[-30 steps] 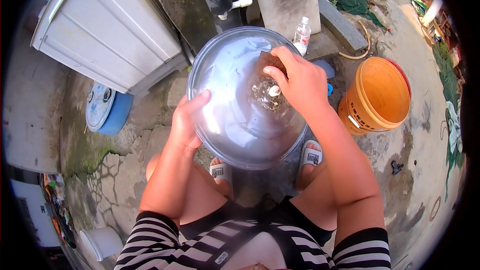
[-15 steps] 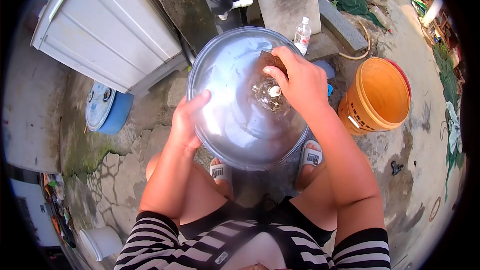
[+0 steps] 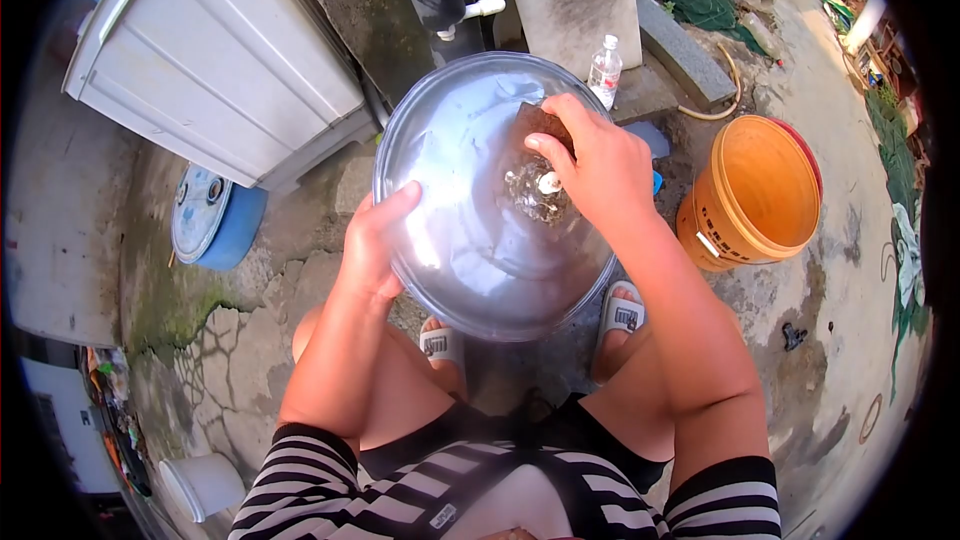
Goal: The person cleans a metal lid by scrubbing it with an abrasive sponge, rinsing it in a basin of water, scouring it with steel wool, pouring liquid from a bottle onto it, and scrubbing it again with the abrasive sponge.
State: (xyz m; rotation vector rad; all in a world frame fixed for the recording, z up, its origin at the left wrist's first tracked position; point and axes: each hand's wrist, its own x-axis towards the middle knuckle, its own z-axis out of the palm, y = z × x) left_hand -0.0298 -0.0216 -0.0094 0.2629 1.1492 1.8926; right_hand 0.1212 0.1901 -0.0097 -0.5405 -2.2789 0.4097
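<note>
A large, round, shiny metal pot lid (image 3: 455,260) is held up in front of my body, over the gap between my knees. My left hand (image 3: 374,245) grips its left rim, with the thumb lying on the face and the other fingers hidden behind. In my right hand (image 3: 605,162) is a dark brown scouring pad (image 3: 536,124), pinched between thumb and fingers and pressed against the lid, right of its middle. Just below the pad, a small white knob-like fitting (image 3: 549,183) sits amid dark, blotchy grime.
To the right stands an orange bucket (image 3: 765,190). A clear plastic bottle (image 3: 604,75) is upright beyond the lid. A big white bin (image 3: 220,60) and a blue drum (image 3: 235,230) are on the left, with a white bucket (image 3: 205,487) at lower left.
My right hand and the scouring pad have shifted very slightly to the left on the lid. My left hand keeps its grip on the rim.
</note>
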